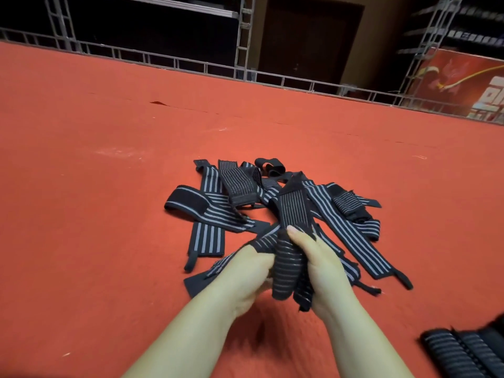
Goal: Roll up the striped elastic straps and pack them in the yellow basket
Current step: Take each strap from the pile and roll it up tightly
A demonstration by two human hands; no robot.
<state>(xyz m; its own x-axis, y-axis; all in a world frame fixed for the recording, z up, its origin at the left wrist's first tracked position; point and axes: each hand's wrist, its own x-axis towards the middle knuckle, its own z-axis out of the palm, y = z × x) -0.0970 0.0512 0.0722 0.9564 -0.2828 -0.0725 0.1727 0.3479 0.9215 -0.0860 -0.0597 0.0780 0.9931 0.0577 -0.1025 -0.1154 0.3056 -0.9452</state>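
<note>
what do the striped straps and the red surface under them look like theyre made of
Striped straps: likely woven elastic fabric, matte black with grey lines; they flop, fold and crease softly, also the one gripped by the left hand and right hand.
Red surface: seemingly felt or thin carpet, dull and fuzzy, with scuffs and a seam.

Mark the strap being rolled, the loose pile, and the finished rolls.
strap being rolled (pixel 289 271): head view, its striped middle between both hands.
loose pile (pixel 215 211): head view, a flat striped strap.
finished rolls (pixel 450 350): head view, leftmost roll.
</note>
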